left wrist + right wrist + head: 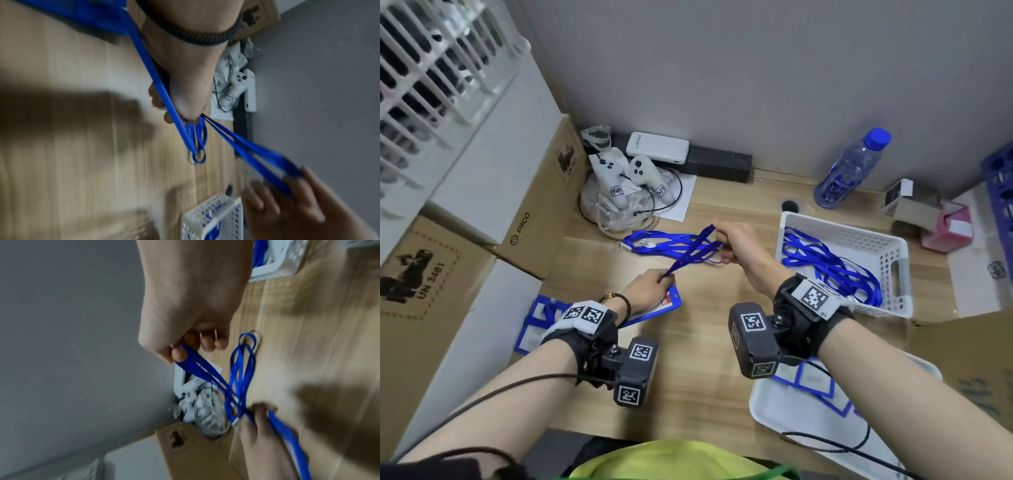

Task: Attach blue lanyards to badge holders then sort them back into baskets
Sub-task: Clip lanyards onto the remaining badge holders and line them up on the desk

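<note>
A blue lanyard [691, 251] is stretched taut between my two hands above the wooden table. My left hand [664, 277] pinches its lower end, right over a blue badge holder [654, 310] lying under that hand. My right hand [719, 234] pinches the loop end higher and to the right. In the left wrist view my left hand [185, 120] holds the strap [236, 142] beside the badge holder [92, 14]. In the right wrist view my right hand [179, 352] pinches the lanyard [201, 368]. More lanyards [654, 241] lie behind on the table.
A white basket [893, 270] at the right holds several blue lanyards. A white tray [784, 418] at the near right holds badge holders, and more holders [534, 325] lie at the left. Cardboard boxes [534, 205], white controllers [619, 174] and a water bottle [849, 171] ring the work area.
</note>
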The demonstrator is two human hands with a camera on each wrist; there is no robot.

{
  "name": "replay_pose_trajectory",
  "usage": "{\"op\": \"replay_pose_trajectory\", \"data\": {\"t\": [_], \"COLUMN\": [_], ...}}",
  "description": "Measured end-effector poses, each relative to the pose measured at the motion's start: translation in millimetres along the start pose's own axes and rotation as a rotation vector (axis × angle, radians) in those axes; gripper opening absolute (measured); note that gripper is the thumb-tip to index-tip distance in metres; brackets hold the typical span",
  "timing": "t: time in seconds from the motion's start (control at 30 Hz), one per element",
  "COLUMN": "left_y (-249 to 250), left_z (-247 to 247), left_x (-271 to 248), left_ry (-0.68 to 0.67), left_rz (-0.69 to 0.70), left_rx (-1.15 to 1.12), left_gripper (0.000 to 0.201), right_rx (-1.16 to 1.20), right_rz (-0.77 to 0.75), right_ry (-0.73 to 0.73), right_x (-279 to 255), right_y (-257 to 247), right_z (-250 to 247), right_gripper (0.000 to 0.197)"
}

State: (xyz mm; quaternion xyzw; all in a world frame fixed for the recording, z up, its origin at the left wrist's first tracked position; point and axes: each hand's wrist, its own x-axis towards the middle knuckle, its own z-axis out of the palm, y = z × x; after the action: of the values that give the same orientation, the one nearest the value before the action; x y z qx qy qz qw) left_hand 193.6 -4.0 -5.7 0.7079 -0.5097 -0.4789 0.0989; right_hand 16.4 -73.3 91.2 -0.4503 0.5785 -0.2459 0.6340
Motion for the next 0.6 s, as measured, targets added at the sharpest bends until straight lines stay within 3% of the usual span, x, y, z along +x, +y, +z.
{"op": "replay_pose_trajectory", "data": {"t": [0.13, 0.3, 0.43, 0.6], "left_y": [-25, -12, -7, -9], "left_z": [-21, -46, -59, -55], "left_x": [7, 21, 41, 48], "left_ry": [-0.010, 0.011, 0.088, 0.101], "left_rz": [-0.060, 0.030, 0.016, -0.094], "left_rx": [0.037, 0.086, 0.021, -0.108], "left_gripper": [0.030, 0.031, 0.015, 0.058], "right_rx": [-0.106, -0.132, -0.060, 0.007], "right_rz": [0.180, 0.275, 0.305, 0.382], "right_ry": [0.186, 0.210, 0.212, 0.192], "right_x": [15, 27, 38, 40], "right_y": [30, 49, 39, 50], "right_z": [-15, -12, -12, -11], "right_gripper": [0.032, 0.031, 0.024, 0.014]}}
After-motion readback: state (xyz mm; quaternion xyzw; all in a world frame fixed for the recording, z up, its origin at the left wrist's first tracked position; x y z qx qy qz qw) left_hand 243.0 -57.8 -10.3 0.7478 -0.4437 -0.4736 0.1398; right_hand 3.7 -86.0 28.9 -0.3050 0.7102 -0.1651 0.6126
